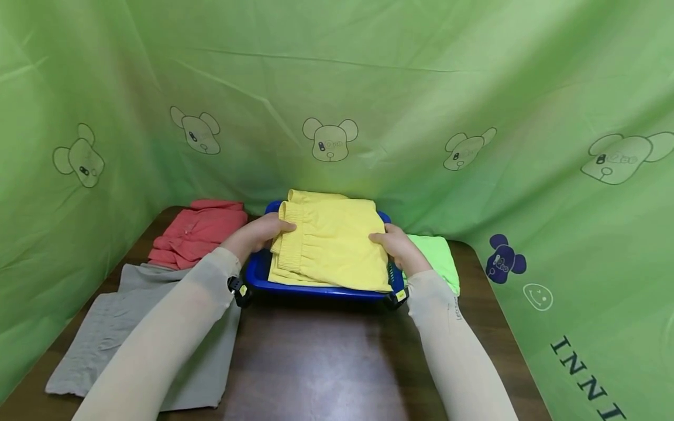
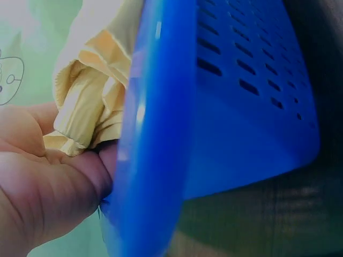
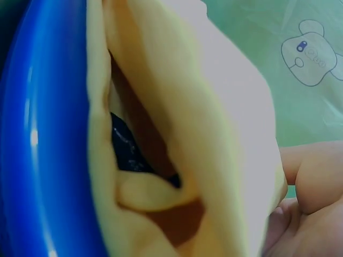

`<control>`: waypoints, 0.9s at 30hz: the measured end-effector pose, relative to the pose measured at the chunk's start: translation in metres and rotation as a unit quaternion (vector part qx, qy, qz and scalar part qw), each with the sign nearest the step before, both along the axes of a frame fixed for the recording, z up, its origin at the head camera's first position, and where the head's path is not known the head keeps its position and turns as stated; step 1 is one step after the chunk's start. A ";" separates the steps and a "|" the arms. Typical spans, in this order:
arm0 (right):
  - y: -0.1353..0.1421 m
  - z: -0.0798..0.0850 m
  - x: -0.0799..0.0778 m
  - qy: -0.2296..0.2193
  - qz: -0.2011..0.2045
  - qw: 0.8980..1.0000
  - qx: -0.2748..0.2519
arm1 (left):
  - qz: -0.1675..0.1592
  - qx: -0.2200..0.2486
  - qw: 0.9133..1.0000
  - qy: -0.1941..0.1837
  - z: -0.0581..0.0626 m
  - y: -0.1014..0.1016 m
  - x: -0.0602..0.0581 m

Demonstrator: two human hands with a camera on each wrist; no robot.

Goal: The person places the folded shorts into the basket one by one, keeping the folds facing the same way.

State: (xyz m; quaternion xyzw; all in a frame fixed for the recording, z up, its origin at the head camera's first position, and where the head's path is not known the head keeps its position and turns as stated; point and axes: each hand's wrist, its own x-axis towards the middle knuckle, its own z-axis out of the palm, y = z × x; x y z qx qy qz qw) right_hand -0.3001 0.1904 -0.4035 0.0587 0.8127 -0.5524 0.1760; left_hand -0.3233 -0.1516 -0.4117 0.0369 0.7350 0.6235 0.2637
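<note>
Folded yellow shorts (image 1: 337,240) with a gathered elastic waistband lie in and over a blue plastic basket (image 1: 321,290). At the waistband side my left hand (image 1: 264,230) grips the shorts, thumb on top and fingers underneath. My right hand (image 1: 398,248) pinches the opposite edge in the same way. In the left wrist view the left hand (image 2: 48,176) holds the layered cloth beside the basket's rim (image 2: 155,134). The right wrist view shows the right hand (image 3: 313,198) at the edge of the folded yellow cloth (image 3: 214,118); its fingertips are partly hidden.
Folded red clothing (image 1: 200,231) lies at the back left, with grey trousers (image 1: 200,356) in front of it. Bright green cloth (image 1: 437,257) sits right of the basket. A green curtain (image 1: 337,76) with bear prints hangs around the brown table (image 1: 316,356).
</note>
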 end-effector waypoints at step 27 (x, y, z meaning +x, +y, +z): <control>-0.015 -0.004 -0.008 0.007 0.091 0.974 0.207 | -0.033 -0.244 0.969 -0.007 -0.011 0.016 -0.009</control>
